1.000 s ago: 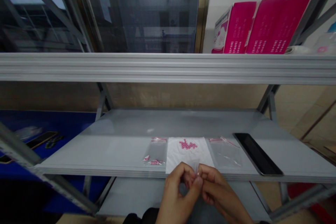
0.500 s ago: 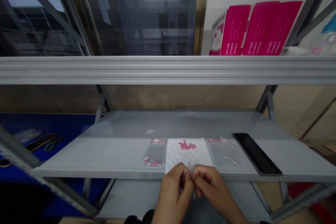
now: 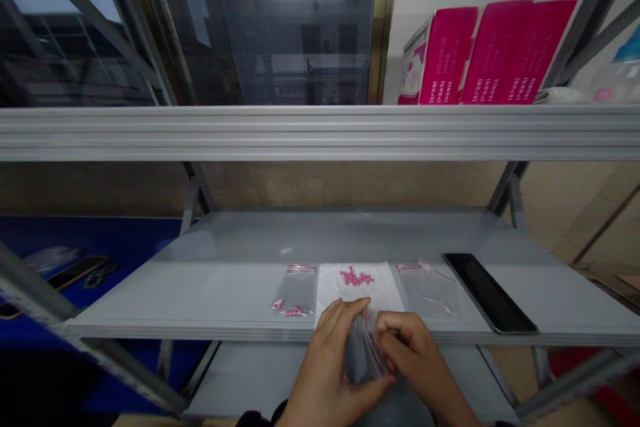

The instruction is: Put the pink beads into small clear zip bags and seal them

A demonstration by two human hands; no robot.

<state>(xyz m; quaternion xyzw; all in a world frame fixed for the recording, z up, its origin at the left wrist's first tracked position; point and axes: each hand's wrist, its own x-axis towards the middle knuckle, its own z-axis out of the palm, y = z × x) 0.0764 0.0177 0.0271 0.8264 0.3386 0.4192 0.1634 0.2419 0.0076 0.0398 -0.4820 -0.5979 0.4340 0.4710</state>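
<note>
A small clear zip bag (image 3: pixel 373 347) with a red-lined edge is between my hands, just in front of the shelf edge. My left hand (image 3: pixel 333 363) spans it, fingertips at its upper end and thumb at its lower end. From the right, my right hand (image 3: pixel 413 353) pinches its side with curled fingers. Beyond them, several pink beads (image 3: pixel 356 276) lie in a cluster on a white sheet (image 3: pixel 333 287). A clear zip bag holding a few pink pieces (image 3: pixel 295 311) lies left of the sheet, and a flat clear zip bag (image 3: pixel 427 290) lies right.
A black tablet-like slab (image 3: pixel 487 290) rests on the grey shelf (image 3: pixel 200 280) at the right. Overhead, a metal beam (image 3: pixel 320 133) crosses the view, with pink boxes (image 3: pixel 493 53) standing on the level above. On a blue surface at left lies a dark phone-like object (image 3: pixel 77 271).
My left hand has gone from a pinch to a wide span, thumb lower and fingers higher. More of the zip bag shows. My right hand has shifted slightly right, still pinching.
</note>
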